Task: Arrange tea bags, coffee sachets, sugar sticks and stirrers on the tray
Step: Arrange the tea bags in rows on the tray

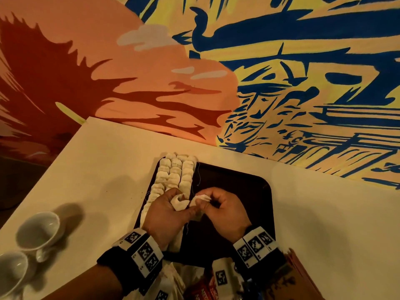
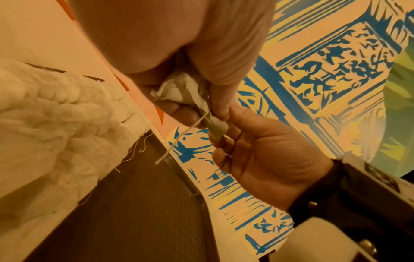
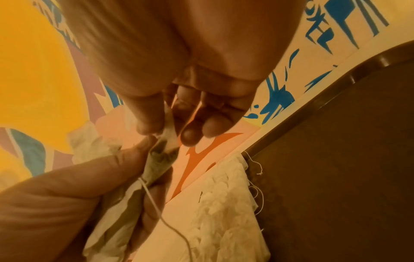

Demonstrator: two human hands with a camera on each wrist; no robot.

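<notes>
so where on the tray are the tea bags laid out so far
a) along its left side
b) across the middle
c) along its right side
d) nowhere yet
a: the tea bags sit in rows along the left side of the tray, and the rest of it shows bare dark surface.

Two white cups (image 1: 37,230) (image 1: 12,270) sit on the pale table (image 1: 108,152), at its near left corner (close together, both empty-looking). Behind the table rises a mural (image 1: 303,72) in orange, yellow and blue.
</notes>
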